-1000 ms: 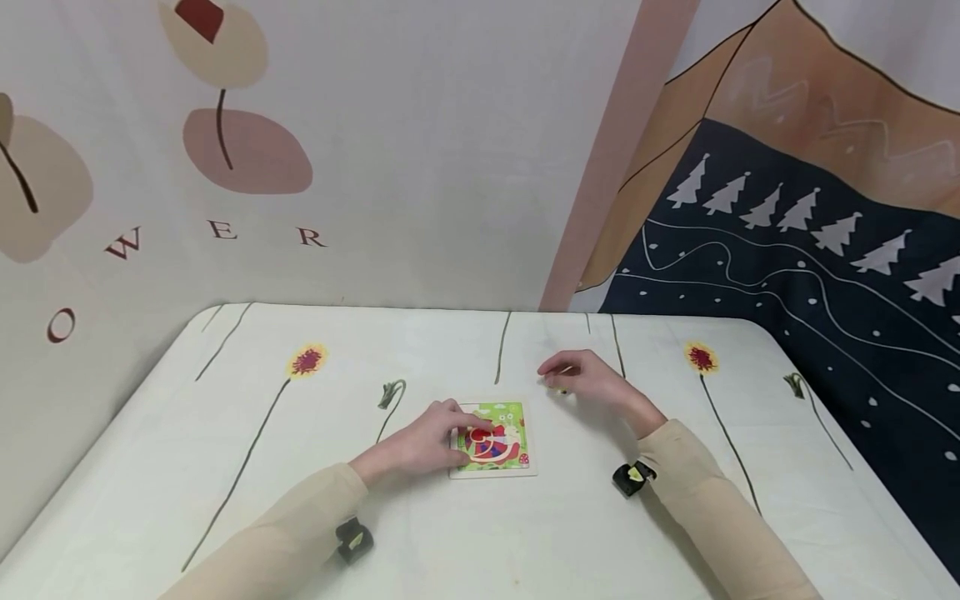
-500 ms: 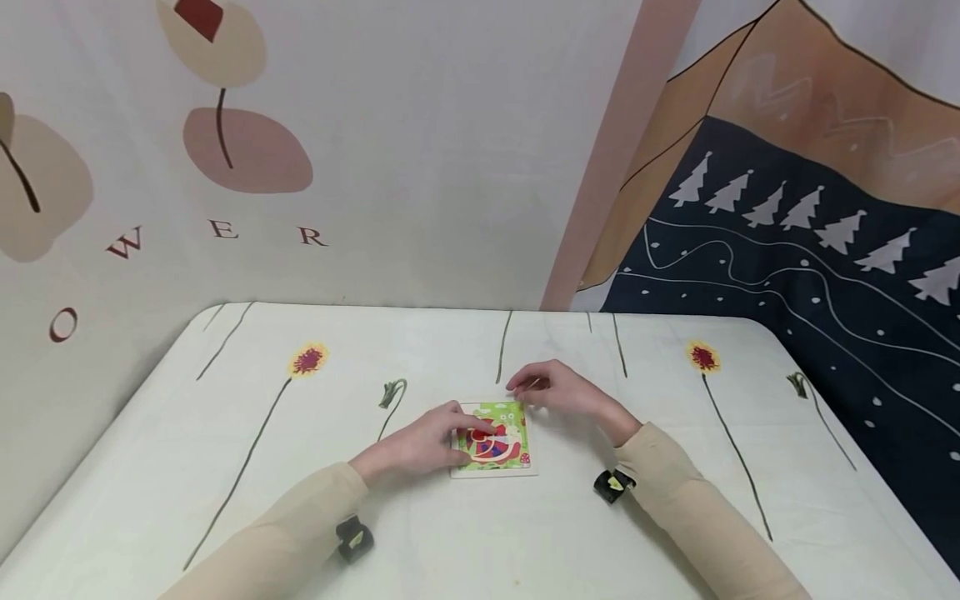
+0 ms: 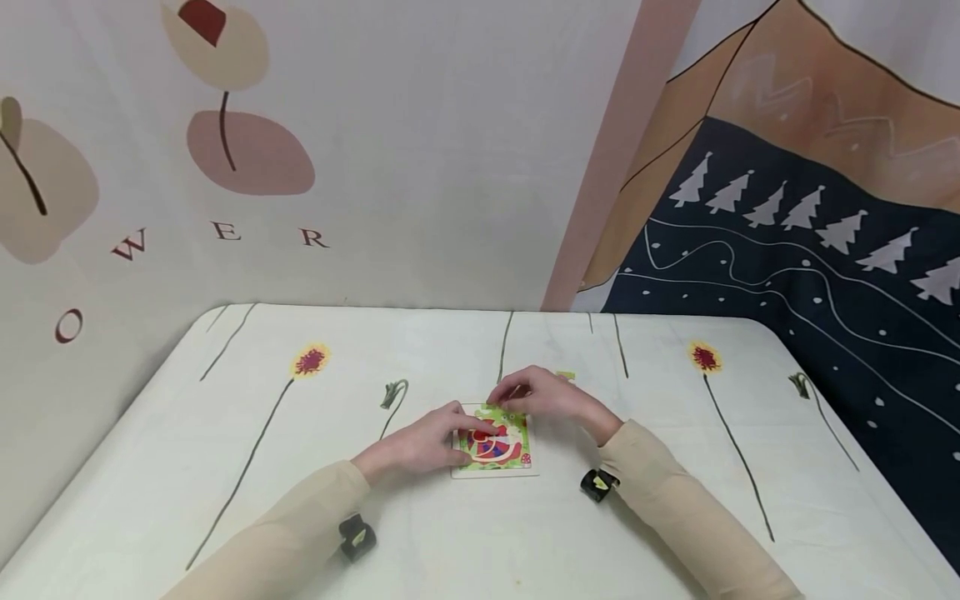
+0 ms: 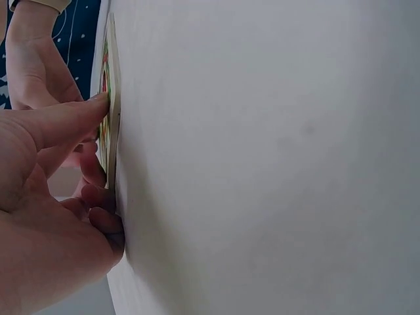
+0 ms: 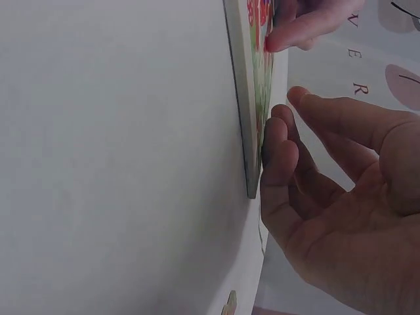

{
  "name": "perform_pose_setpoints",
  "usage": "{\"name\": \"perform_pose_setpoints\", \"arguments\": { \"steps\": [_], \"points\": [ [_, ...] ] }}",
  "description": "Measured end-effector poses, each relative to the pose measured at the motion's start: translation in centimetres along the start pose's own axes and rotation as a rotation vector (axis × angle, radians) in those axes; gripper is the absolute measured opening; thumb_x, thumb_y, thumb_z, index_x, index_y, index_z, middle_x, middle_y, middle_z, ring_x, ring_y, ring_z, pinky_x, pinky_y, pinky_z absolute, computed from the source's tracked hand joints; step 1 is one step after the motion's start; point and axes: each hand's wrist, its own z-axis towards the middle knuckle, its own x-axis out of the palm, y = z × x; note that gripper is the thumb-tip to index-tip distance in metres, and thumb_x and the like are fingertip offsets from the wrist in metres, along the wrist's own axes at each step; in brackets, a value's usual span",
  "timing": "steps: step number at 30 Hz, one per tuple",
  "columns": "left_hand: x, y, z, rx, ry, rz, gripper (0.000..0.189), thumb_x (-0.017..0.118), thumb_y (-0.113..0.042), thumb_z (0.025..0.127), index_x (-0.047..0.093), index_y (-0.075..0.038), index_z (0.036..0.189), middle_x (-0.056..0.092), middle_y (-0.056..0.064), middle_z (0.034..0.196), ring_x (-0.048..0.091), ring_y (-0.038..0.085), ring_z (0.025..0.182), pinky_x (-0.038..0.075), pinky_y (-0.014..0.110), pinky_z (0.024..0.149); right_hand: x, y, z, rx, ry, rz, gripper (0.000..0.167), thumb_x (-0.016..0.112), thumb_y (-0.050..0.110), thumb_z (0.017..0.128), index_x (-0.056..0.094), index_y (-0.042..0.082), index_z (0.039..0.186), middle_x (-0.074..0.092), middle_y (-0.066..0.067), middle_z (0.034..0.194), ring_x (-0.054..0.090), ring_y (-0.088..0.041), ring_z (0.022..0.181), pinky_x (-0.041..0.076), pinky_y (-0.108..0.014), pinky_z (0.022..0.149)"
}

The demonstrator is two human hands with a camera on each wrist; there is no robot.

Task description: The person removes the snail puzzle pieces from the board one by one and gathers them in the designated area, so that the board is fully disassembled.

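Note:
A small square jigsaw puzzle [image 3: 493, 446] with a red snail picture on green lies on the white cloth in the head view. My left hand [image 3: 423, 440] holds it at its left side, thumb and index finger on the picture and other fingers curled by the edge. In the left wrist view, the left thumb [image 4: 72, 121] presses down near the edge of the board. My right hand [image 3: 543, 393] is at the puzzle's upper right corner, with bent fingertips at the top edge. The right wrist view shows these fingers [image 5: 279, 164] beside the board; whether they pinch a piece is hidden.
Behind the right hand a yellow-green piece [image 3: 566, 375] lies on the tablecloth [image 3: 450, 542], which has printed flowers. A printed curtain [image 3: 420, 167] hangs along the far side of the table.
My right hand has moved left from the table beyond the puzzle to its top edge, uncovering the yellow-green piece. The left hand has stayed on the puzzle.

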Motion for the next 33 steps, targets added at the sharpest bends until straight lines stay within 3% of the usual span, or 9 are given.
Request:
{"name": "perform_pose_setpoints", "arguments": {
  "steps": [6,21,28,33],
  "points": [
    [0.0,0.1,0.0,0.006,0.007,-0.002,0.047,0.071,-0.002,0.083,0.065,-0.015,0.128,0.045,0.003,0.092,0.041,0.018,0.083,0.036,0.03,0.071,0.5,-0.1,0.7,-0.019,0.019,-0.017,0.019,0.061,-0.001,0.092,0.072,0.002,0.107,0.069,-0.004,0.104,0.061,-0.013,0.094,0.047,-0.029,0.086],
    [-0.3,0.3,-0.1,0.043,0.022,-0.031,0.046,0.072,-0.003,0.082,0.065,-0.011,0.127,0.045,0.004,0.095,0.041,0.019,0.084,0.036,0.032,0.072,0.9,0.1,1.3,0.018,0.068,-0.036,0.026,0.062,0.0,0.09,0.072,0.008,0.112,0.062,0.001,0.11,0.049,-0.015,0.09,0.04,-0.029,0.081],
    [-0.4,0.4,0.0,0.041,0.028,-0.022,0.045,0.072,-0.004,0.083,0.066,-0.012,0.126,0.046,0.004,0.096,0.042,0.019,0.085,0.036,0.032,0.073,0.9,0.2,1.1,-0.01,0.08,-0.043,0.028,0.061,-0.005,0.087,0.07,0.007,0.11,0.053,-0.005,0.115,0.043,-0.016,0.08,0.036,-0.027,0.073],
    [-0.4,0.4,0.0,0.041,0.029,-0.031,0.044,0.073,-0.005,0.083,0.066,-0.012,0.126,0.046,0.003,0.096,0.043,0.019,0.087,0.037,0.032,0.075,1.0,0.2,1.0,-0.003,0.076,-0.059,0.029,0.061,-0.006,0.087,0.07,0.009,0.11,0.049,-0.006,0.116,0.041,-0.018,0.083,0.035,-0.028,0.074]
  ]
}}
